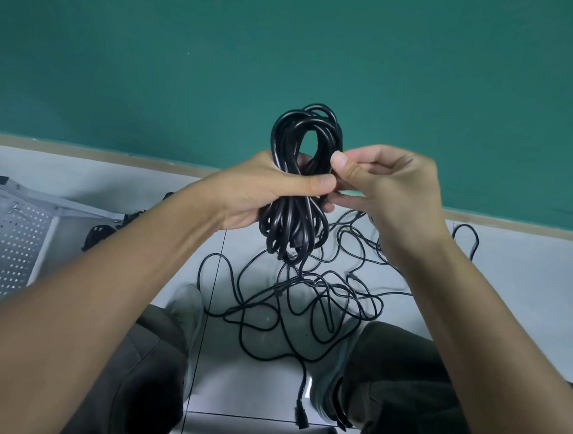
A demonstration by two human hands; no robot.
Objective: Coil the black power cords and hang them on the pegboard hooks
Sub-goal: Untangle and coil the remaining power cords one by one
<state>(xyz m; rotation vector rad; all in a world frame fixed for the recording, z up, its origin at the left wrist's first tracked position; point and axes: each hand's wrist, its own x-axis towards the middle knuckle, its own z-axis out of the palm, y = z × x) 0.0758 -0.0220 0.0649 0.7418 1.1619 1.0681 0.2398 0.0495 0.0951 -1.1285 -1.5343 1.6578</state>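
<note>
Against the green wall [421, 74], above the white tiled floor [526, 281], I hold things between my knees. At my left stands the white pegboard [5, 243]. Loose black cords [306, 305] sprawl tangled on the tiles. My left hand [263, 192] grips the coiled cord [297, 184] round its middle, thumb across it. My right hand [391, 186] pinches a strand at the coil's side.
</note>
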